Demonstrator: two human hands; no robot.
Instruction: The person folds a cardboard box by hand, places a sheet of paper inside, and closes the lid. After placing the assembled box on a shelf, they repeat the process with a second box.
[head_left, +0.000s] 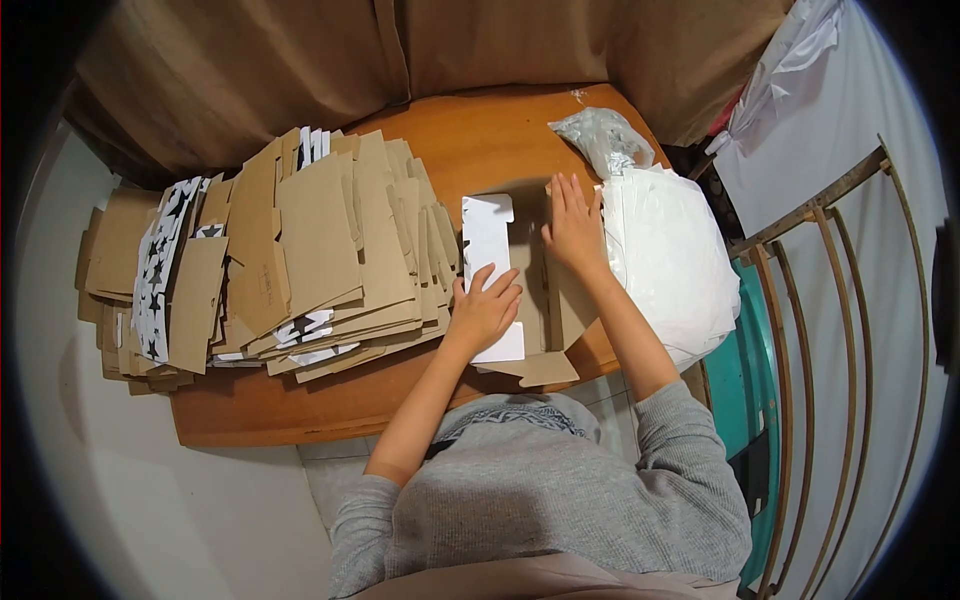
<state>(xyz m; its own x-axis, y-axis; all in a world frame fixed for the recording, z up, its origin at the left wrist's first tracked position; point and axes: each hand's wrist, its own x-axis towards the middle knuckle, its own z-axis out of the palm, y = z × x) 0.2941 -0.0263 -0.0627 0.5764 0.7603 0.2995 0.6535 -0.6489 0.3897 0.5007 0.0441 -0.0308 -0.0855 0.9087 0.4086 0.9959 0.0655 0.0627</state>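
While lying nearest the body, left hand (483, 310): fingers spread, palm pressed flat on the white flap (487, 235) of the carton blank (537, 300).
Right hand (573, 228): fingers straight and close together, laid flat on the blank's far right panel.
Carton blank, place: near right part of the table (480, 130), under both hands, with one near corner reaching past the table edge.
Carton blank, handling: probably light and thin; stiff across the panels, folding readily at the scored creases; edges and small tabs likely to crush or tear. Best taken by a panel edge beside a crease.
Carton blank, look: brown board, one long white flap with a notched far end, opened out nearly flat.
Stack of blanks (320, 240): fanned to the left, mostly brown, some printed black and white.
White bags (665, 260): heaped just beside the right hand.
Clear bag (605, 135): crumpled at the far right of the table.
Brown cloth (300, 60): hanging beyond the table.
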